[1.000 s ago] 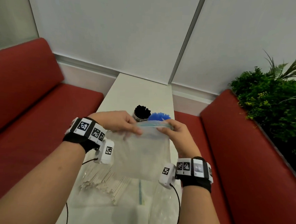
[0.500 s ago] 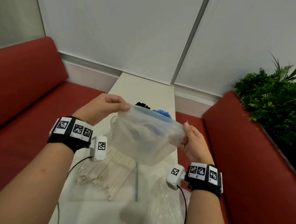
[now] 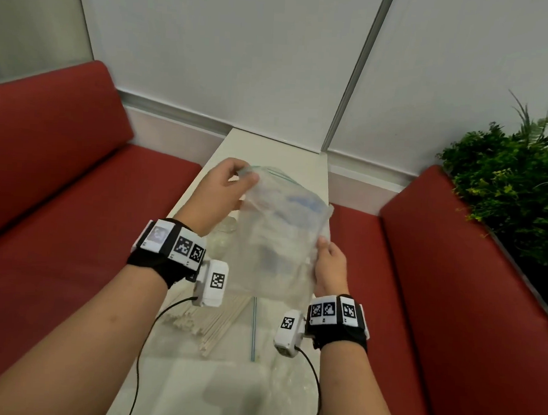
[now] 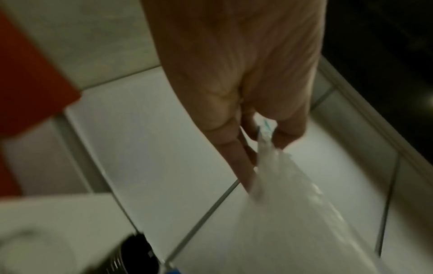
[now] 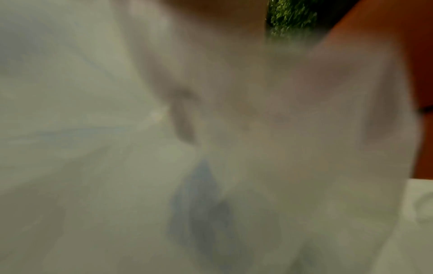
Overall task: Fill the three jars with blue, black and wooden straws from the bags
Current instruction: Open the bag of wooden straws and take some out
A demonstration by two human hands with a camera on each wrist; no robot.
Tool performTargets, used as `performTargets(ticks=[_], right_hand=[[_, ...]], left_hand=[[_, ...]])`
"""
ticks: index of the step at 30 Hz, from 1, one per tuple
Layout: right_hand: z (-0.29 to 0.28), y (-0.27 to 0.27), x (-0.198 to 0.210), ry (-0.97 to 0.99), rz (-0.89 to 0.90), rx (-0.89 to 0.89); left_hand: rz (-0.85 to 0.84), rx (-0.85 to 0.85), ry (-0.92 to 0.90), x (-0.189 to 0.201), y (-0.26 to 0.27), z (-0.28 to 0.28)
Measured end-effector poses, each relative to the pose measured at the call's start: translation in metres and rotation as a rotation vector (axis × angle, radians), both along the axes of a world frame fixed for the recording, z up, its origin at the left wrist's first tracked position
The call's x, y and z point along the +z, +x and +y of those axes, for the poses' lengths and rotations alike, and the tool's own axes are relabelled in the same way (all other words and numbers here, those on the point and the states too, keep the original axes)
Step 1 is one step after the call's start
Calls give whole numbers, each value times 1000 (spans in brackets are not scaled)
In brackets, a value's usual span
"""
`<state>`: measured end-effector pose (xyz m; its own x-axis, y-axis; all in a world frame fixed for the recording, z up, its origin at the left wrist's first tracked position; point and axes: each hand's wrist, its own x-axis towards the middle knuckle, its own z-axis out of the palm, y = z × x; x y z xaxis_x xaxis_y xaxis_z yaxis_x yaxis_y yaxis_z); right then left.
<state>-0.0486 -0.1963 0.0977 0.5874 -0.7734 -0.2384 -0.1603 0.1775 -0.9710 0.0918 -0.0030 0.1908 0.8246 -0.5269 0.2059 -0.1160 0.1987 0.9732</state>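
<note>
Both hands hold a clear, empty zip bag (image 3: 277,239) up over the narrow white table (image 3: 279,150). My left hand (image 3: 233,179) pinches its far top corner by the zip strip (image 4: 264,133). My right hand (image 3: 325,257) grips its near right edge. Blue straws (image 3: 301,202) and a dark jar show faintly through the plastic. A clear jar (image 3: 223,236) peeks out left of the bag. Wooden straws (image 3: 209,327) lie in another bag on the table under my left wrist. In the left wrist view a jar of black straws (image 4: 136,255) stands below. The right wrist view is blurred plastic (image 5: 164,148).
Red bench seats (image 3: 59,227) flank the table on both sides. A green plant (image 3: 514,194) stands at the right behind the right bench. More clear bags (image 3: 289,382) lie on the near end of the table. Wrist camera cables hang over the table.
The bag has swung from level to tilted: my left hand moved away and up with its corner, my right hand dropped toward me along the edge. The bag now covers the jars.
</note>
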Motion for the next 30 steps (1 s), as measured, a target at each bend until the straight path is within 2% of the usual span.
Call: performTargets(ticks=[2, 4, 8, 11, 13, 14, 16, 18, 20, 22, 25, 28, 30], right_hand=[[-8, -4, 1, -58, 18, -35], [-14, -7, 2, -77, 24, -5], [-18, -9, 3, -79, 7, 38], [-18, -8, -1, -81, 16, 96], [-17, -4, -1, -55, 20, 153], [-17, -2, -2, -39, 21, 187], [-17, 1, -3, -20, 34, 247], [-16, 3, -7, -21, 42, 274], [-17, 4, -9, -23, 22, 262], [-20, 3, -12, -27, -13, 220], [-30, -4, -12, -116, -77, 133], [-41, -13, -12, -199, -188, 73], [-46, -15, -12, -207, -257, 64]], left_hand=[[-221, -82, 174, 5, 4, 12], [-448, -21, 306, 9, 5, 18], [-497, 179, 191, 16, 8, 17], [-789, 328, 277, 18, 11, 16], [-896, 417, 240, 18, 10, 12], [-871, 458, 193, 19, 9, 9], [-671, 487, 87, 19, 9, 4], [-344, 345, -59, 21, 11, 0], [-139, 196, -196, 22, 13, -1], [-136, 138, -185, 19, 13, -1], [-292, 118, -11, 15, 12, 1], [-421, 160, 153, 14, 16, 7], [-407, 207, 193, 14, 19, 12]])
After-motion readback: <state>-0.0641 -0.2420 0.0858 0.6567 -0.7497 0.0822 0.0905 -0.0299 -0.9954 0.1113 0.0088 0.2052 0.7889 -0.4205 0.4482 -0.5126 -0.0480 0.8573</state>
